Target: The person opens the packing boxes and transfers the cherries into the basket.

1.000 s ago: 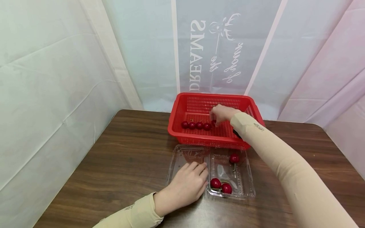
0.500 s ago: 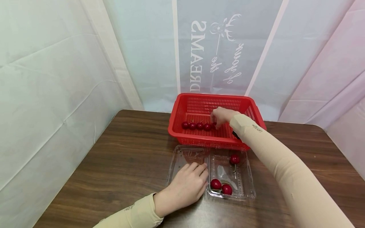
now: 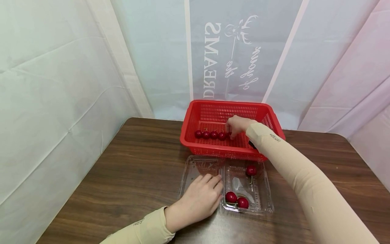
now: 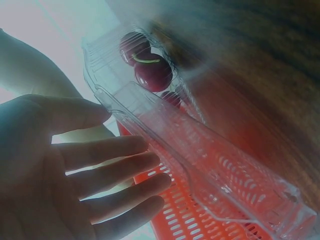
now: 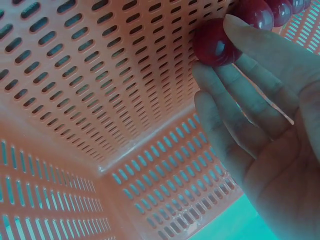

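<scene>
Cherry (image 5: 214, 46) between fingers (image 5: 212, 85), clear only from right wrist

This looks like a curtained-off booth; what room surrounds it cannot be told. A white drape (image 3: 55, 101) hangs at left, a pinkish drape (image 3: 356, 91) at right, and behind the dark wood-grain counter (image 3: 122, 169) a blue-grey curtain (image 3: 164, 61) bears reversed "DREAMS" lettering (image 3: 211, 60) and a deer's head (image 3: 233, 30).

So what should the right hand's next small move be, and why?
I'd have the right hand ease its pinch and let the cherry go where it is. It seems well placed: it sits low in the basket, at the end of a row of four others, and appears in line with them.
</scene>
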{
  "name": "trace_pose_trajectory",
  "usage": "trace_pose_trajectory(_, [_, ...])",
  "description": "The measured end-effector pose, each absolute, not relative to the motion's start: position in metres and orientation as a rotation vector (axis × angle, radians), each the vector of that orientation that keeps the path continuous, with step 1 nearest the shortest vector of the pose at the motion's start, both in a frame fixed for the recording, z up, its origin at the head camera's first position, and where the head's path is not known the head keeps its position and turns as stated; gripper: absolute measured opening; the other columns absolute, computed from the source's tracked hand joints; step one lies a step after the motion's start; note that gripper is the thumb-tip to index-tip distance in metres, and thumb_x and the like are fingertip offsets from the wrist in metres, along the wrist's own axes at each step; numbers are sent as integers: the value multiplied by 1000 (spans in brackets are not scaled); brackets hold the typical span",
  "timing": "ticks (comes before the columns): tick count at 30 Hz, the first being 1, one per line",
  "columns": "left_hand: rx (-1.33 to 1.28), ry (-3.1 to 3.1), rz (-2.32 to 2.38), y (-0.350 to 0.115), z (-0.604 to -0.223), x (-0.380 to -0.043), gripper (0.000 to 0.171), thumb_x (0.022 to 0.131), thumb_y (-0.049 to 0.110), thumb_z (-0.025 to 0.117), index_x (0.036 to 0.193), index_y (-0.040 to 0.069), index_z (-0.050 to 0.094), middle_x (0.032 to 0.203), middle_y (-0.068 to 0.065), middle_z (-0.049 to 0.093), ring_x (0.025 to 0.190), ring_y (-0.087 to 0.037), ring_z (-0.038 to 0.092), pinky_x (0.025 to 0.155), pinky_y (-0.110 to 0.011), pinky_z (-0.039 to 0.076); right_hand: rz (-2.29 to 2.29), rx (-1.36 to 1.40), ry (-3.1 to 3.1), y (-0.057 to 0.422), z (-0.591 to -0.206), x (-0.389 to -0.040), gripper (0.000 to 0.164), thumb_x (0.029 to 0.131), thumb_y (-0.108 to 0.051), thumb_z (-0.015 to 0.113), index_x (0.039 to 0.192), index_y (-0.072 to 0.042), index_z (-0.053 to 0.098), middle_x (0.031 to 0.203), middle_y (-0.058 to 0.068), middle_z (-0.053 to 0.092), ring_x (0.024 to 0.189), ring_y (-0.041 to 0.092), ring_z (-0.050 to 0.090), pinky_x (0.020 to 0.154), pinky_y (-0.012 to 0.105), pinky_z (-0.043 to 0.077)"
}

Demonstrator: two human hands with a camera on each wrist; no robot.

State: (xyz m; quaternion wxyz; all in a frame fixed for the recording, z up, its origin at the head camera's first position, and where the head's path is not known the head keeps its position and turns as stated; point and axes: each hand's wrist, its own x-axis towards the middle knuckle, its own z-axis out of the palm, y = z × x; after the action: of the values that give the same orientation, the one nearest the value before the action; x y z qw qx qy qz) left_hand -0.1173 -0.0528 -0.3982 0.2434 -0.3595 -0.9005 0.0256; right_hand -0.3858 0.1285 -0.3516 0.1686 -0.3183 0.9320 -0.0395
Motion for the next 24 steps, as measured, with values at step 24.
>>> trace_pose_trajectory(24, [-980, -2466, 69, -52, -398, -117, 30, 87, 38, 61, 103, 14, 68, 116, -2, 66, 96, -16, 59, 73, -27, 46, -81, -910, 2651, 126, -346, -382, 30, 76, -18, 78, 103, -7, 72, 100, 9, 71, 90, 20, 66, 80, 37, 54])
